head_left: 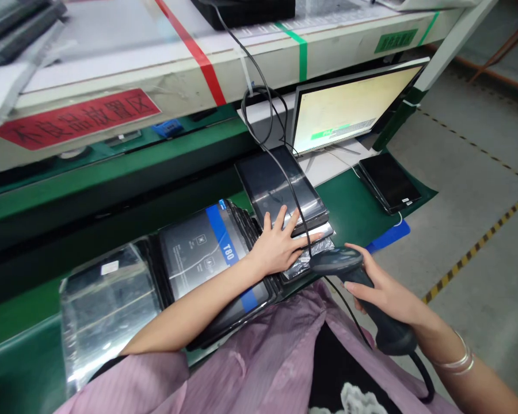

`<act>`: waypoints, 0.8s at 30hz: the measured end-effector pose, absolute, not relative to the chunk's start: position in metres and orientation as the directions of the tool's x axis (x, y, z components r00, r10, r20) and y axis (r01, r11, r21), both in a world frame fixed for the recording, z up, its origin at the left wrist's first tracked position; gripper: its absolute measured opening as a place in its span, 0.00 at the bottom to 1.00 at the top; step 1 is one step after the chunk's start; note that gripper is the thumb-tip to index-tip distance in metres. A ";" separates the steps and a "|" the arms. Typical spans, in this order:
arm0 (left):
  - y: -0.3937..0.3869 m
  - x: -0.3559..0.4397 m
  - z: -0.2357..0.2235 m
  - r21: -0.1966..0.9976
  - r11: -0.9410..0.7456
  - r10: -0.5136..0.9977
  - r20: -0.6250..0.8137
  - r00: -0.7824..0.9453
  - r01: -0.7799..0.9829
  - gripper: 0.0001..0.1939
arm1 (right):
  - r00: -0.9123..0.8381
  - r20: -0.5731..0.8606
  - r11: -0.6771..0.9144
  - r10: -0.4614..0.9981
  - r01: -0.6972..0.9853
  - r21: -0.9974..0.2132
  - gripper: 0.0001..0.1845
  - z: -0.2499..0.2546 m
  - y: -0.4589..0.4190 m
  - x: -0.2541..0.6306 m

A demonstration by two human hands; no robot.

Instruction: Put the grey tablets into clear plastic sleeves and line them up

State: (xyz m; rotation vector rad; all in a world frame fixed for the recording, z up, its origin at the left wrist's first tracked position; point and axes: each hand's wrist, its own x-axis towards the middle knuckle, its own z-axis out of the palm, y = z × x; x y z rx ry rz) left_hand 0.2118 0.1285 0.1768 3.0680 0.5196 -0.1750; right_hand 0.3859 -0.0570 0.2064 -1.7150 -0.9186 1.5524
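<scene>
My right hand (380, 282) is wrapped round the handle of a dark barcode scanner (339, 263), its head aimed left toward a stack of tablets. Spread-fingered, my left hand (278, 241) rests on the near edge of the top dark tablet (280, 184), which has a glossy film on it. Silvery wrapped items (308, 259) show under that tablet. Below my left forearm lies a stack of packed tablets, the top one (190, 253) with a blue stripe marked T80. Farther left stands another film-wrapped stack (112, 299) with a small white label.
A lit monitor (354, 109) stands behind the tablets, below a shelf (112, 75) with a red sign. To the right, a black tablet (391, 181) lies on the green mat near a blue piece (388, 236). A black cable (280, 167) hangs across the dark tablet.
</scene>
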 end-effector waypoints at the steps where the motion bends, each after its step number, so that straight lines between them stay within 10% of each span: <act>1: 0.128 0.214 0.181 0.015 -0.942 0.332 -0.119 0.936 0.336 0.28 | 0.032 -0.540 -0.540 0.841 0.097 -0.836 0.42 0.206 -0.057 0.385; 11: 0.110 0.268 0.227 0.092 -0.818 0.512 -0.333 0.792 0.568 0.32 | -0.103 -0.417 -0.334 0.903 0.442 -0.832 0.41 0.217 -0.076 0.377; 24: 0.120 0.263 0.228 0.073 -0.859 0.474 -0.261 0.841 0.506 0.34 | 0.231 -0.652 -0.637 0.722 -0.144 -0.757 0.44 0.195 -0.054 0.366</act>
